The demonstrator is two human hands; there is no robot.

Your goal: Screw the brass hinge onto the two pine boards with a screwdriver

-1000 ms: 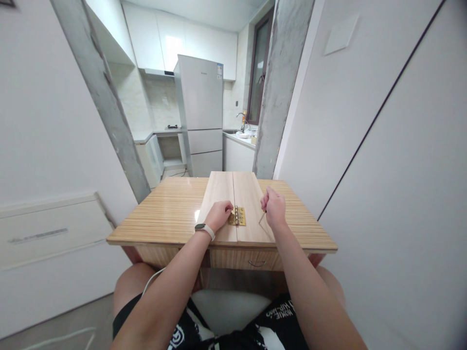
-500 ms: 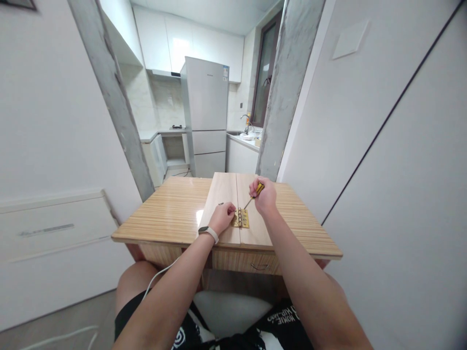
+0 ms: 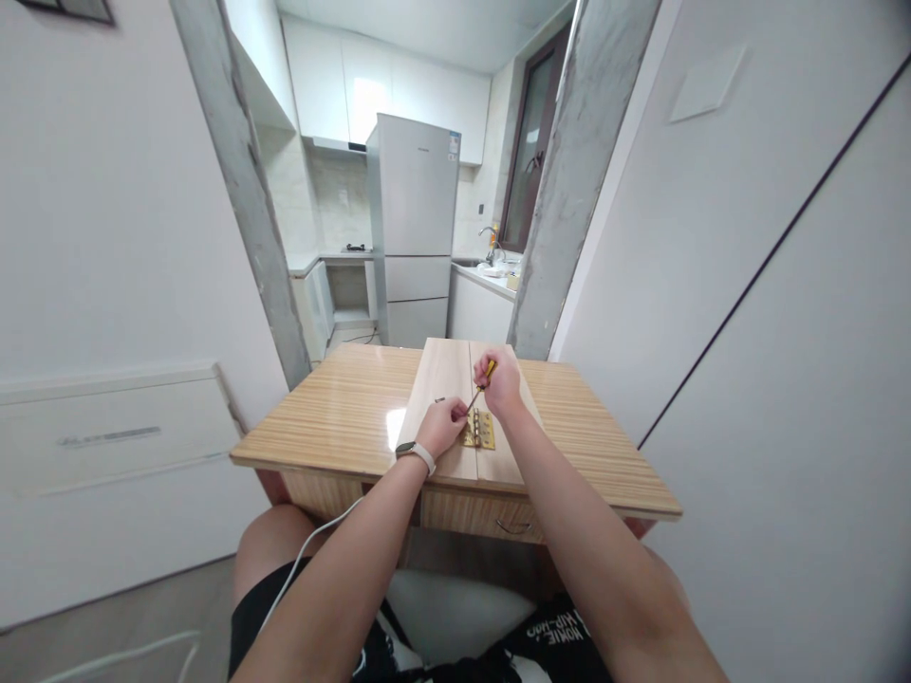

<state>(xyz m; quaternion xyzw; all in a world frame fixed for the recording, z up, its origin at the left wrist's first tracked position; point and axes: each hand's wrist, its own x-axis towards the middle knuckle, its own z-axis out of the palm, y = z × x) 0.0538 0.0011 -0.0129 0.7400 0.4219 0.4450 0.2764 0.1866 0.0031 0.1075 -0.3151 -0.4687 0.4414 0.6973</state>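
A brass-coloured hinge (image 3: 487, 432) lies unfolded across the seam between two pale wooden boards (image 3: 445, 362), one leaf on each. My right hand (image 3: 501, 381) is wrapped round a screwdriver (image 3: 491, 368) with a yellow and black handle. Its shaft slants down to the left, and the tip is at the fingertips of my left hand (image 3: 444, 424). Those fingers are pinched together at the hinge's left leaf, covering part of it; whatever they hold is too small to make out. A small dark item (image 3: 439, 399) lies on the left board beside my left hand.
The boards rest on a glossy wood-grain table (image 3: 320, 408) with a handled drawer (image 3: 512, 526) in front. A white cable (image 3: 306, 545) runs over my left thigh. Beyond the table are a fridge (image 3: 417, 204) and a sink counter (image 3: 484, 285). White walls flank both sides.
The screwdriver tip has moved left from the hinge's right side to my left fingertips, its handle now more upright. My left hand stays pinched by the hinge. The whole view has shifted slightly.
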